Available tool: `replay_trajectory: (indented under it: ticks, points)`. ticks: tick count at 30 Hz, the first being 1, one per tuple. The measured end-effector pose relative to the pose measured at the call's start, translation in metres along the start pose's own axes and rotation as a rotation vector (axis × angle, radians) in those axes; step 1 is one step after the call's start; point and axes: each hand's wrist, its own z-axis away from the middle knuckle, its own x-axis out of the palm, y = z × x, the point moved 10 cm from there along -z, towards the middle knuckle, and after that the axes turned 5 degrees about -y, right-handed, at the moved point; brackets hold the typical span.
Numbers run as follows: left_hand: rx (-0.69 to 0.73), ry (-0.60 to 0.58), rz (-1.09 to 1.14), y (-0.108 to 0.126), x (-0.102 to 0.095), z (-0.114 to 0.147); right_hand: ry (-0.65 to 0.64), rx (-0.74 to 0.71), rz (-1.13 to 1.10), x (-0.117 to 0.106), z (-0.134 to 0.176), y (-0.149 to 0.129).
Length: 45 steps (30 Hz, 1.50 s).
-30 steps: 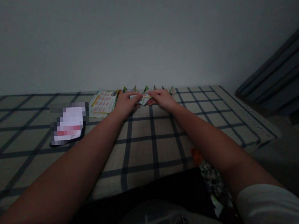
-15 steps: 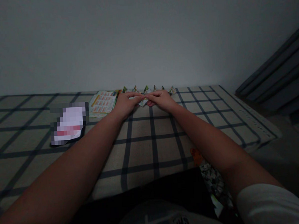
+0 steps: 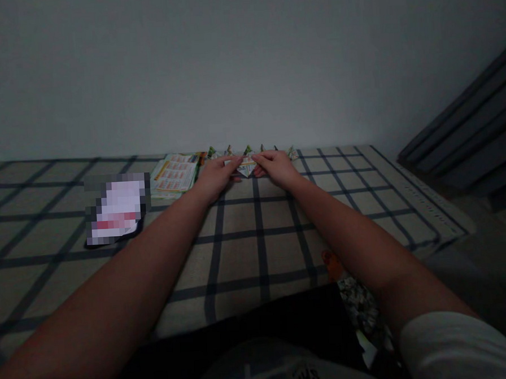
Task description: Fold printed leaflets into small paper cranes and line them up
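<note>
Folded paper (image 3: pixel 247 168) is pinched at its sides by left hand (image 3: pixel 214 175) and right hand (image 3: pixel 278 165), fingers nearly closed — thumbs since parted, middle uncovered; shaping apparently unfinished.

The folded paper (image 3: pixel 247 168) is a small, pale piece with fine printing across its face, too small and dim to read, and a yellowish streak near its upper part. The portion that shows is shaped like a triangle, wide along the far side and narrowing to a single point aimed back toward the person. It spans the gap between the left hand (image 3: pixel 216 173) and the right hand (image 3: pixel 276 164), pinched at both sides, with the thumbs covering its outer corners. Its printed face is turned up toward the person. Whether its underside touches the checked cloth (image 3: pixel 239 258) beneath cannot be told.
</note>
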Motion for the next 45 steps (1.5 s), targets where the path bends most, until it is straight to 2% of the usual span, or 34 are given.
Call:
replay_trajectory:
  ticks: [5,13,19,25,31,34,37,45]
  points:
    - [-0.029,-0.061,0.145,-0.007,0.005,-0.003,0.022,0.001,-0.006,-0.003,-0.001,0.003]
    - [-0.039,-0.060,0.164,-0.010,0.005,-0.004,-0.003,0.070,-0.071,0.002,-0.001,0.006]
    - [-0.077,-0.066,0.234,-0.008,0.009,-0.001,0.009,0.067,-0.070,0.001,0.000,0.005]
    - [-0.091,0.006,0.139,-0.008,0.003,0.001,-0.012,0.053,-0.006,0.000,-0.002,0.008]
    - [-0.050,-0.002,0.117,-0.004,0.002,0.000,0.042,-0.025,0.089,-0.008,0.003,-0.007]
    - [-0.051,-0.016,0.094,-0.004,0.003,0.001,0.050,-0.047,0.050,-0.008,0.005,-0.011]
    - [-0.045,0.021,0.075,-0.004,-0.001,0.001,0.047,-0.047,-0.015,-0.006,0.005,-0.011]
    - [0.042,0.095,0.087,0.001,-0.013,-0.003,-0.067,0.006,-0.077,0.007,0.006,-0.008]
